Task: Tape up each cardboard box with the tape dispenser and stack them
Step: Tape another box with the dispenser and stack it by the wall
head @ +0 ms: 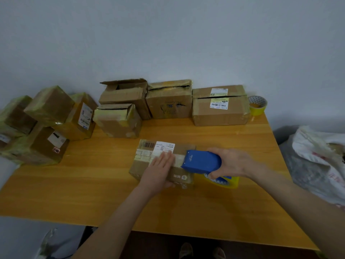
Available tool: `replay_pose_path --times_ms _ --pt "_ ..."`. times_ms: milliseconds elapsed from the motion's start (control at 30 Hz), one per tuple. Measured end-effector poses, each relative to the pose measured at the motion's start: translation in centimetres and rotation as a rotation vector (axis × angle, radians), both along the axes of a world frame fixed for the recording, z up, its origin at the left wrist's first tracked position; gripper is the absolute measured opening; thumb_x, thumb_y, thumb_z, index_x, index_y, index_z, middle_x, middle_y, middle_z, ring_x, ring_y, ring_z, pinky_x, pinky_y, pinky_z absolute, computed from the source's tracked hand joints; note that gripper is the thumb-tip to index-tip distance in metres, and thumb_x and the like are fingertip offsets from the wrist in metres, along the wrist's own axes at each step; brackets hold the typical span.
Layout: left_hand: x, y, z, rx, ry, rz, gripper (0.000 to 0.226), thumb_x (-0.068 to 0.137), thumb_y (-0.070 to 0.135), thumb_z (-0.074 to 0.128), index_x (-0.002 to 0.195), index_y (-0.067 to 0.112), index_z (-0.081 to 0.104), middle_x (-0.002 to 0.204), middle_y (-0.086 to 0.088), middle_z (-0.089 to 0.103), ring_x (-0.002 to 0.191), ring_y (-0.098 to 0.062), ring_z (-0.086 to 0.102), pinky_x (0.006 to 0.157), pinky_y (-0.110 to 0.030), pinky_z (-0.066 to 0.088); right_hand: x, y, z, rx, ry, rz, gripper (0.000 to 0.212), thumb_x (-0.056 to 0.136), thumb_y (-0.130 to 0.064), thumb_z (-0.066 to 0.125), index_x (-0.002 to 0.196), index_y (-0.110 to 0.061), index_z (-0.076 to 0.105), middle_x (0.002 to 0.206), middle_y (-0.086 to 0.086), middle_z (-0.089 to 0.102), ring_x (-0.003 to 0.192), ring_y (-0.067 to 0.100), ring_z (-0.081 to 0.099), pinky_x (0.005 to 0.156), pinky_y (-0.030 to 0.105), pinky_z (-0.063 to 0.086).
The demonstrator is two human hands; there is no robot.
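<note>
While my right hand (231, 163) has its fingers and thumb curled round the blue tape dispenser (201, 161), its front edge rests on the top of the small box (179, 179) at the middle of the table (93, 184). The yellow tape roll (224, 181) in the dispenser hangs just off the box's right end. My left hand (160, 165) lies on the box top with fingers straight and together, pressing down beside the white label (164, 146); the thumb drops over the near side. It holds the box steady without gripping it.

I judge this to be the taping step on this box: a pale strip of tape runs along the top seam between the left fingers and the dispenser's mouth. I cannot tell whether the strip is cut yet.

Next I would need to carry the tape over the right edge, keep the box pinned so it does not slide, then tear the tape on the blade and rub the end flat.

Further out, a pile of taped boxes (48, 109) sits at the left end of the table, where this one should go. Along the wall stand untaped boxes, one with open flaps (123, 96), and a spare tape roll (257, 105) at the far right corner.
</note>
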State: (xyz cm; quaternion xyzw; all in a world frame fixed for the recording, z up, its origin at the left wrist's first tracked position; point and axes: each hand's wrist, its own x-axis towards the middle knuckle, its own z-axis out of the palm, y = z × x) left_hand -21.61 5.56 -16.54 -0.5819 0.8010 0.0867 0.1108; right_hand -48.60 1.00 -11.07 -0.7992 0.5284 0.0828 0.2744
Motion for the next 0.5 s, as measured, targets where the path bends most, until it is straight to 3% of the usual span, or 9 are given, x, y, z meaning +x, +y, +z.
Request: replay_pose_path --times_ms 167,300,500 --pt "-2.9 0.4 -1.1 0.015 0.028 -0.030 0.103 0.087 0.060 0.052 0.145 0.019 -0.022 0.153 0.001 -0.026 0.144 -0.015 -0.020 0.120 -0.036 -0.007 -0.5 -0.3 -0.4 0.035 -0.008 -0.020 0.082 0.072 -0.053 0.068 0.142 -0.043 0.028 0.106 -0.012 0.055 0.091 0.015 0.056 0.073 0.032 0.052" --pt "-2.4 0.3 -1.3 0.047 0.036 -0.033 0.101 0.087 0.060 0.052 0.146 0.021 -0.020 0.152 0.002 -0.026 0.144 -0.015 -0.019 0.120 -0.035 -0.007 -2.5 -0.6 -0.5 0.122 -0.085 -0.040 0.080 0.071 -0.043 0.070 0.140 -0.045 0.030 0.108 -0.013 0.055 0.096 0.015 0.057 0.083 0.040 0.055" --pt "-2.4 0.1 -1.5 0.028 0.056 -0.029 0.104 0.084 0.061 0.056 0.144 0.028 -0.022 0.153 0.005 -0.025 0.146 -0.015 -0.015 0.116 -0.033 -0.010 -4.7 -0.8 -0.9 0.190 -0.060 -0.046 0.076 0.071 -0.039 0.071 0.138 -0.041 0.035 0.107 -0.011 0.057 0.096 0.015 0.058 0.085 0.039 0.054"
